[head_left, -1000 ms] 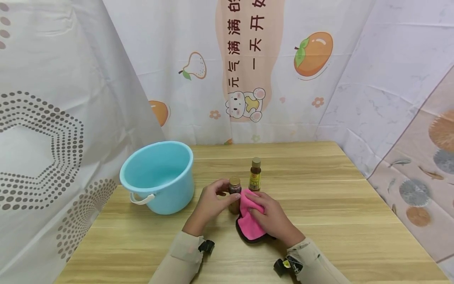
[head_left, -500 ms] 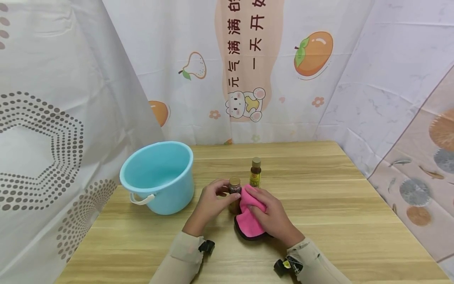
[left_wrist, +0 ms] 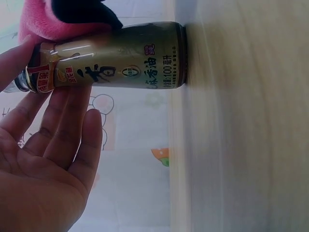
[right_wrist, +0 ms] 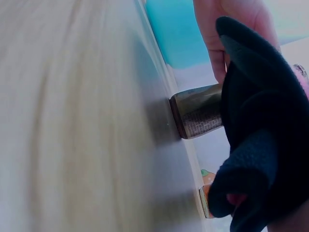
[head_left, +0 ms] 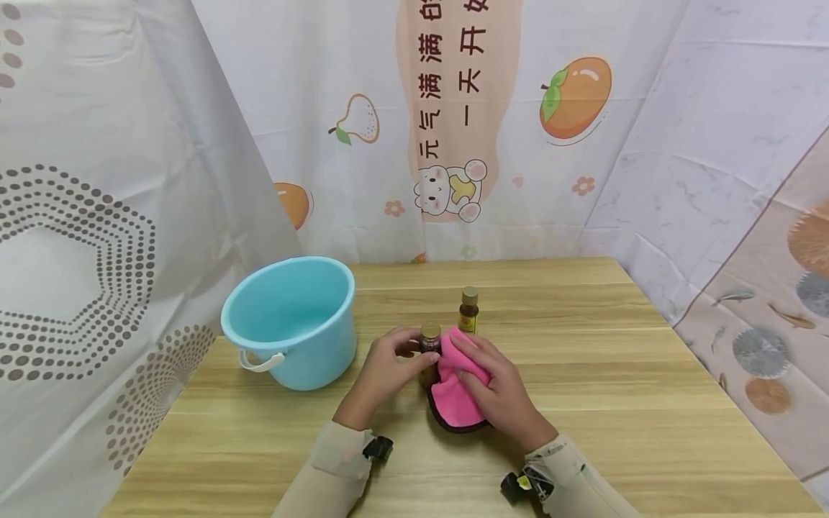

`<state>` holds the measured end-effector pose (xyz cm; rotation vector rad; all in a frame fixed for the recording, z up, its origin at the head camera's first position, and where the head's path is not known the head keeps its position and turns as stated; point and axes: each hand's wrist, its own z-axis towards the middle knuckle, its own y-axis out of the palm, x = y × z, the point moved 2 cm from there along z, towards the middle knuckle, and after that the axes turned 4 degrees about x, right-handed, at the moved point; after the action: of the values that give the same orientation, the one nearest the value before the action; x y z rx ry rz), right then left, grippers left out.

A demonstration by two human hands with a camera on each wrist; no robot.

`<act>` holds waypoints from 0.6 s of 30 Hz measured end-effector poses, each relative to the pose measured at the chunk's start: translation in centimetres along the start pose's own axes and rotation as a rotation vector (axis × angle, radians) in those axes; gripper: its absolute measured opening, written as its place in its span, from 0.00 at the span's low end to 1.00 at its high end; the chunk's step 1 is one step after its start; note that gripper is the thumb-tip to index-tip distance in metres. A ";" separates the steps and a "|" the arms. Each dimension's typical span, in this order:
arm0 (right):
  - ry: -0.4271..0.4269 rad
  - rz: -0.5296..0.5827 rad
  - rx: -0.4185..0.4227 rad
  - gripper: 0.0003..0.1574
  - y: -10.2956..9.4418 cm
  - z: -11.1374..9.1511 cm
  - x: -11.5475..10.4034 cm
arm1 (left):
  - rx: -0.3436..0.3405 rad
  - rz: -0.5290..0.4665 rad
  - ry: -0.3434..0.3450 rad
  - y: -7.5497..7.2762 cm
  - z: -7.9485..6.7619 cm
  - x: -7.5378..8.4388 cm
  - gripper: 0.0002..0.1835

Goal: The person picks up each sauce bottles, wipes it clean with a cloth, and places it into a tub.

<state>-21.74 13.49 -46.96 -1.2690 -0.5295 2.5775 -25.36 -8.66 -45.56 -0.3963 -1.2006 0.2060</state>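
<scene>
A small sesame oil bottle [left_wrist: 120,60] with a gold label stands upright on the table. My left hand [head_left: 386,368] pinches it near the neck between thumb and fingers, the other fingers spread loosely behind it. In my right hand [head_left: 501,392] is a bunched pink cloth [head_left: 456,392] with a dark border, held against the bottle's right side. The cloth's black face [right_wrist: 260,111] hides part of the bottle and most of the right hand in the right wrist view. Just behind the cloth, a second dark bottle [head_left: 469,311] with a yellow label stands partly covered from sight.
A light blue bucket [head_left: 330,345] with a white handle stands on the left of the wooden table [head_left: 583,360]. Printed curtains [head_left: 363,57] hang behind the table and on both sides.
My right hand and the cloth have shifted slightly up and away along the bottle, hiding more of the second bottle's label. The left hand keeps its hold in the same place.
</scene>
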 end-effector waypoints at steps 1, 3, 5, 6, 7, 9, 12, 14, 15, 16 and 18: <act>0.009 -0.004 -0.007 0.32 0.0 0.0 0.0 | 0.000 -0.001 0.000 0.0 0.0 0.0 0.16; 0.022 -0.010 -0.017 0.32 0.1 0.1 0.1 | 0.000 -0.004 -0.003 -0.1 0.0 0.0 0.16; 0.033 -0.018 -0.023 0.32 0.2 0.1 0.2 | 0.001 -0.003 -0.004 -0.2 0.0 0.0 0.16; 0.037 -0.023 -0.024 0.33 0.2 0.1 0.3 | 0.001 -0.002 -0.006 -0.2 0.0 0.0 0.17; 0.039 -0.026 -0.024 0.33 0.2 0.1 0.4 | 0.002 0.002 -0.009 -0.2 0.0 0.1 0.17; 0.044 -0.031 -0.025 0.33 0.3 0.1 0.5 | 0.004 0.008 -0.019 -0.3 0.0 0.1 0.17; 0.055 -0.039 -0.029 0.33 0.3 0.0 0.7 | 0.005 0.019 -0.048 -0.3 -0.1 0.1 0.20; 0.065 -0.050 -0.035 0.32 0.4 -0.1 0.8 | 0.006 0.021 -0.073 -0.3 -0.2 0.1 0.24; 0.074 -0.057 -0.039 0.32 0.3 -0.1 0.8 | 0.006 0.020 -0.085 -0.3 -0.2 0.1 0.26; 0.083 -0.063 -0.045 0.32 0.3 -0.2 0.9 | 0.006 0.018 -0.097 -0.2 -0.2 0.1 0.28; 0.100 -0.080 -0.058 0.33 0.3 -0.3 1.0 | 0.002 0.011 -0.113 -0.1 -0.2 0.1 0.31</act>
<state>-22.08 13.61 -47.96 -1.3577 -0.6265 2.4358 -25.15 -8.77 -45.50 -0.3936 -1.3093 0.2420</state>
